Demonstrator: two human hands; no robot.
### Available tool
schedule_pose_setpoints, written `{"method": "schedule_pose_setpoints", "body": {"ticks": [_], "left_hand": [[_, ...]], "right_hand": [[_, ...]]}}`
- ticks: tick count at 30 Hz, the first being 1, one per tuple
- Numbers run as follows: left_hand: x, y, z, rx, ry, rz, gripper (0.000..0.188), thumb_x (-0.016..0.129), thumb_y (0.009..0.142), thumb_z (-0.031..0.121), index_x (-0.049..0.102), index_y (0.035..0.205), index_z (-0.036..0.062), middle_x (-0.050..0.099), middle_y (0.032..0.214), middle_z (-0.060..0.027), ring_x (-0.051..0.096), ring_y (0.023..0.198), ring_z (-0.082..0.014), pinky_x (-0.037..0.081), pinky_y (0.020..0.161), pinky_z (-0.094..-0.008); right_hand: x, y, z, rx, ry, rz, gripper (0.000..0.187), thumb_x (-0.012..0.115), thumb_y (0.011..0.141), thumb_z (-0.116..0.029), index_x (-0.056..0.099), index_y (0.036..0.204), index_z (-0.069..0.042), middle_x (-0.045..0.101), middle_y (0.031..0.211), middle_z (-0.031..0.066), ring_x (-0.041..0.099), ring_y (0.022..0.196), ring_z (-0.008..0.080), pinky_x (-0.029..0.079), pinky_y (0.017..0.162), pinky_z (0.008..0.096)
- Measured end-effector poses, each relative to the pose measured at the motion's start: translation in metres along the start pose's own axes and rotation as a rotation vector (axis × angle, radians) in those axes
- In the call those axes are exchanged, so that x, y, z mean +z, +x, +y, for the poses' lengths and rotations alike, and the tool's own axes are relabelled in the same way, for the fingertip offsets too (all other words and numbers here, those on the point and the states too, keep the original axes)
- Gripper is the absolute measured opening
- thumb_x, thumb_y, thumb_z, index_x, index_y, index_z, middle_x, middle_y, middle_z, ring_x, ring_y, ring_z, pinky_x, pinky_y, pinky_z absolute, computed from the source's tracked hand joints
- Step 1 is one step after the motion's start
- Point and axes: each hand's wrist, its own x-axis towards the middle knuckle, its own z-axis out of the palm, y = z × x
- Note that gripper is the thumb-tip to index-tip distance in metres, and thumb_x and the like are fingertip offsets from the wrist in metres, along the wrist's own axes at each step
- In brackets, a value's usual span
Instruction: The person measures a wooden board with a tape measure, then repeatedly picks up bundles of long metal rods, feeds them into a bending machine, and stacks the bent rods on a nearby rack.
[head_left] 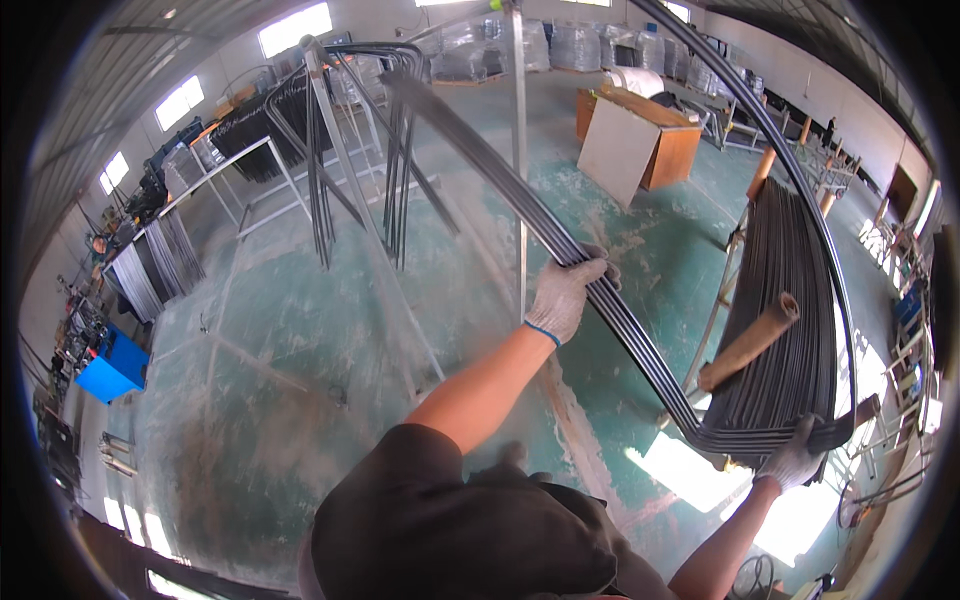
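Observation:
I hold a bundle of several dark metal tubes [640, 347], bent into a large U shape. My left hand [568, 295], in a pale knit glove with a blue cuff edge, is closed around one long straight side. My right hand [790, 462], also gloved, grips the short lower stretch between the two bends, its fingers partly hidden by the tubes. The bundle's far left end rises toward a metal stand [345, 160] with similar bent tubes [400, 190] hung over it. Just beyond my right hand a dense row of dark tubes [775, 270] hangs on a rack.
A brown-wrapped post [748, 342] juts out from the right rack. An upright metal pole [519, 150] stands ahead, behind the bundle. Farther back are a wooden desk [668, 150] and plastic-wrapped stacks [575, 48]. A blue box [113, 365] sits at far left.

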Motion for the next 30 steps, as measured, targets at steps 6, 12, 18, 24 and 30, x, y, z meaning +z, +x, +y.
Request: {"method": "schedule_pose_setpoints", "body": {"ticks": [6,12,18,24,30], "left_hand": [[-0.071,0.111,0.076,0.103,-0.071,0.126,0.018,0.061,0.095,0.001,0.061,0.112,-0.0029,0.071,0.088,-0.0171,0.071,0.079,-0.029,0.06,0.075,-0.0404],[-0.148,0.198,0.151,0.248,-0.316,0.187,0.022,0.056,0.098,0.003,0.054,0.12,-0.0017,0.069,0.094,-0.0188,0.069,0.088,-0.0359,0.058,0.09,-0.0492],[-0.239,0.24,0.195,0.305,-0.506,0.174,0.021,0.052,0.103,0.009,0.061,0.112,-0.007,0.068,0.109,-0.0233,0.065,0.112,-0.0415,0.046,0.114,-0.0598],[-0.286,0.255,0.216,0.374,-0.215,0.088,0.051,0.052,0.102,0.023,0.057,0.138,-0.0121,0.062,0.143,-0.025,0.057,0.134,-0.0379,0.035,0.123,-0.0538],[-0.277,0.196,0.197,0.45,-0.304,0.485,0.058,0.059,0.104,0.023,0.042,0.157,0.007,0.034,0.166,-0.0191,0.032,0.155,-0.031,0.022,0.131,-0.0524]], "right_hand": [[0.153,0.018,-0.139,-0.224,0.132,-0.204,0.042,0.075,0.098,-0.04,0.074,0.119,-0.004,0.079,0.1,0.0066,0.071,0.09,0.0174,0.054,0.086,0.0362],[0.283,0.016,-0.352,-0.673,-0.06,-0.236,0.045,0.062,0.102,-0.041,0.069,0.131,-0.006,0.075,0.121,0.0219,0.071,0.115,0.0365,0.053,0.098,0.0453],[0.365,-0.073,-0.568,-1.04,0.142,-0.496,0.048,0.061,0.1,-0.034,0.059,0.135,-0.002,0.072,0.117,0.0273,0.07,0.11,0.0435,0.055,0.095,0.0484],[0.397,-0.231,-0.538,-1.327,0.093,-1.163,0.049,0.069,0.089,-0.05,0.079,0.105,-0.004,0.077,0.1,0.0236,0.075,0.092,0.0393,0.06,0.082,0.0481],[0.381,-0.254,-0.304,-1.389,0.417,-1.204,0.044,0.081,0.082,-0.034,0.069,0.118,-0.011,0.072,0.098,0.0131,0.072,0.1,0.035,0.057,0.083,0.0497]]}}
